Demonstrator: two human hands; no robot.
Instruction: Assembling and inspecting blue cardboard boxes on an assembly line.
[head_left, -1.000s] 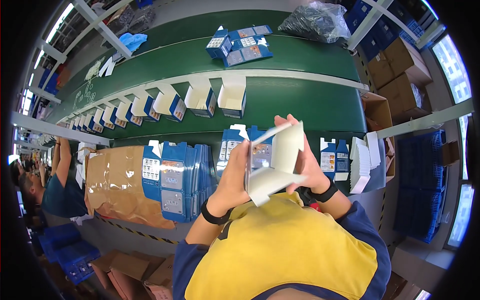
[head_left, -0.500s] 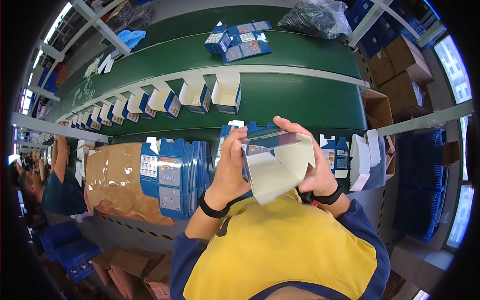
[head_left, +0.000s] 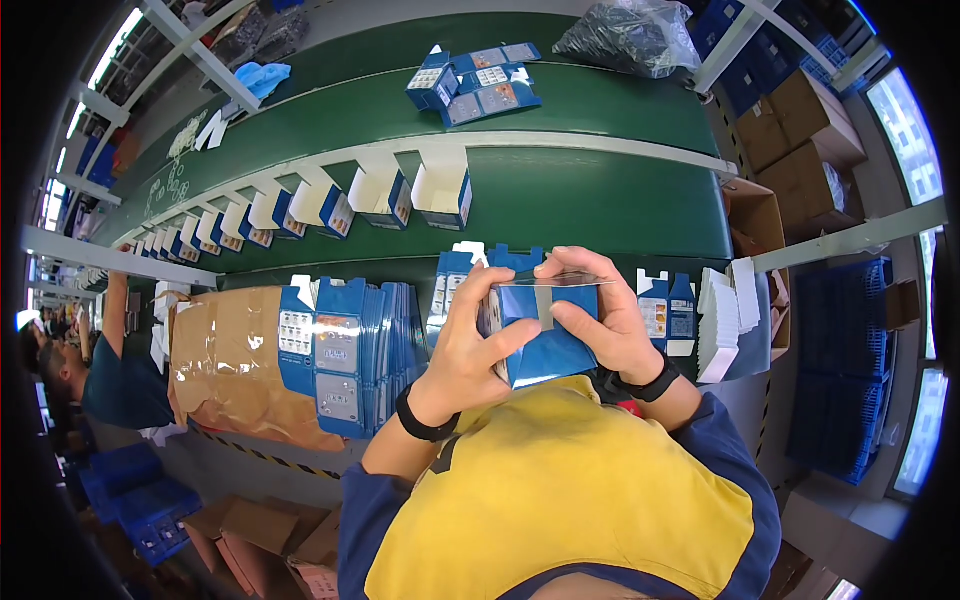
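Note:
Both my hands hold a small blue and white carton (head_left: 545,335) close to my chest. My left hand (head_left: 470,345) grips its left side with the thumb across the front. On the right side and top edge, my right hand (head_left: 600,315) presses with its fingers curled over. The carton is folded into a box shape, blue face toward me. A stack of flat blue carton blanks (head_left: 350,350) stands just left of my left hand. More flat blanks (head_left: 665,310) lie to the right of my right hand.
A green conveyor belt (head_left: 600,205) runs across ahead, carrying a row of open white and blue boxes (head_left: 440,195). Loose cartons (head_left: 475,85) lie on the upper belt. Brown paper (head_left: 225,360) lies at left, cardboard boxes (head_left: 800,130) at right. Another person (head_left: 100,370) works at far left.
The carton went from an open white flap shape held up to a closed blue box. My hands came lower and closer together around it. The boxes on the belt moved left.

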